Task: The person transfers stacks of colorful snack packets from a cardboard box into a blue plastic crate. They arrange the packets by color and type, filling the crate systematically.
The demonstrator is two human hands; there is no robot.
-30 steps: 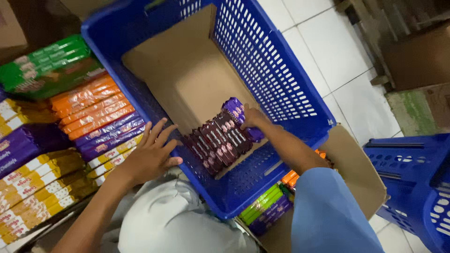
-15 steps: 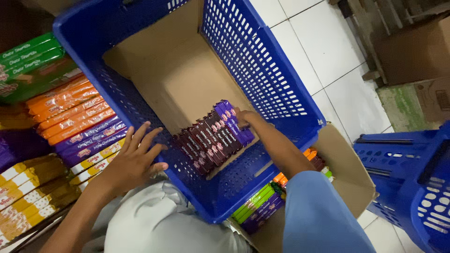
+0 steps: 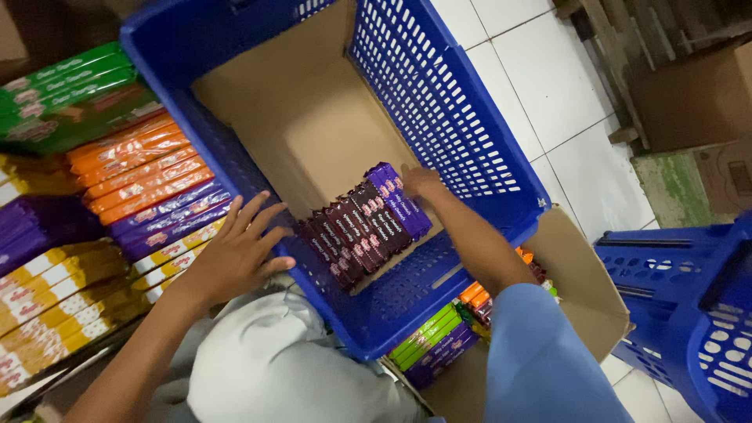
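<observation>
- Wafer packs (image 3: 362,225) in dark brown wrappers, with one purple pack at the far end, stand side by side in a short row on the cardboard liner (image 3: 313,117) at the near end of the blue basket (image 3: 462,133).
- Only this one row is in; most of the liner shows bare beyond it, so the filling looks to be at an early stage, with far more room left than used.
- Right hand (image 3: 419,182) rests against the end of the row beside the purple pack, fingers curled down over it; whether it pinches that pack or only presses it I cannot tell.
- Left hand (image 3: 235,251) lies flat with fingers spread on the basket's left wall, near the rim, holding nothing.
- Just left of the basket, stacked packs (image 3: 141,176) in orange, purple, yellow and green lie in rows.
- Under the basket's near corner an open cardboard box (image 3: 583,294) holds more packs (image 3: 439,345) in green, purple and orange.
- Further right, a second blue basket (image 3: 689,313) sits on the white tiled floor (image 3: 548,86).
</observation>
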